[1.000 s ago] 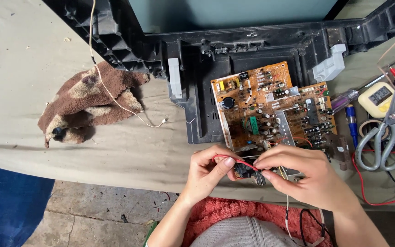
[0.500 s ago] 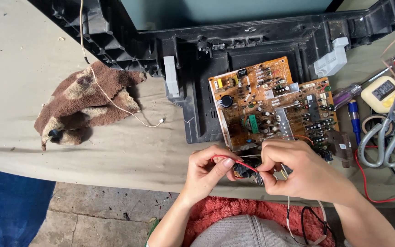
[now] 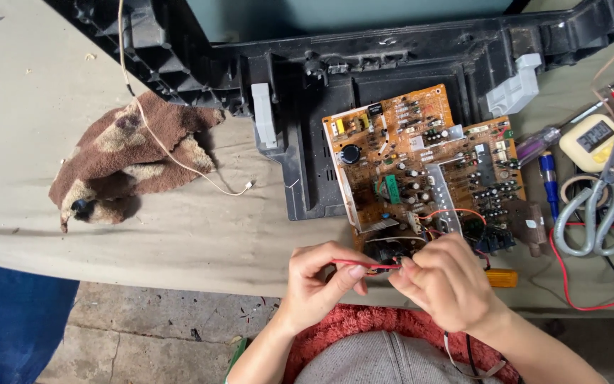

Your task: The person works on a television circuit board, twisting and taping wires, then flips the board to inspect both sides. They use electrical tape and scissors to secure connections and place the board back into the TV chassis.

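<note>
My left hand (image 3: 319, 279) pinches a thin red wire (image 3: 364, 265) at the table's near edge. My right hand (image 3: 443, 282) grips the other end of that wire, fingers closed, right beside the left. Just behind both hands lies an orange circuit board (image 3: 421, 167) crowded with components, resting in a black plastic casing (image 3: 364, 71). A black component under the board's near edge is partly hidden by my fingers.
A brown patterned cloth (image 3: 133, 160) lies at the left with a thin pale cable (image 3: 179, 167) over it. Grey-handled scissors (image 3: 602, 210), a yellow meter (image 3: 595, 139), a blue-tipped screwdriver (image 3: 548, 174) and red leads (image 3: 584, 299) crowd the right side. A blue object (image 3: 8, 320) sits below the table at left.
The view has shifted slightly. My hands stay together on the red wire near the board's front edge, with the right hand moved a little lower.
</note>
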